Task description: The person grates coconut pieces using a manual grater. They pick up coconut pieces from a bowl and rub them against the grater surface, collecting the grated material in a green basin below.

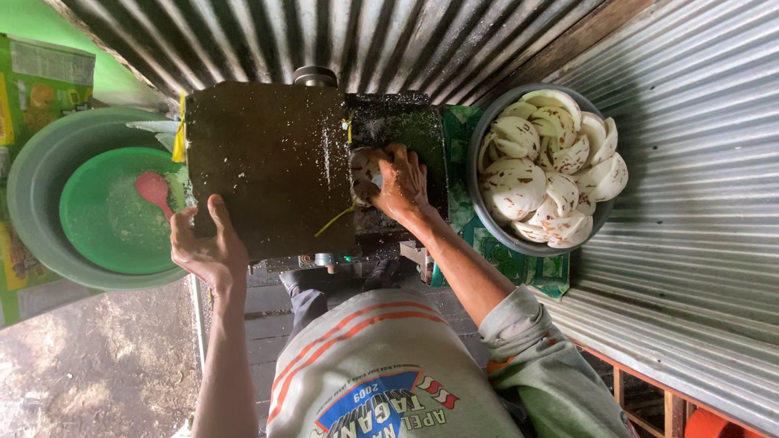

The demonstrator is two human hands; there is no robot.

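The fingers of the right hand are curled down over a pale coconut piece, pressing it against the mouth of the grating machine; the grip looks closed on it, though the fingers hide most of the piece. That piece sits at the right side of the machine's dark flat cover, where white shreds cling to the metal. The left hand rests on the near left corner of the same cover, thumb raised and fingers loosely spread, clasping nothing.

Just right of the right hand, a grey basin stands full of white coconut pieces flecked with brown skin, set on a green printed sheet. Left of the machine, a green bowl with a pink spoon in it lies inside a larger grey-green tub. Corrugated metal sheeting runs along the right and behind the machine.
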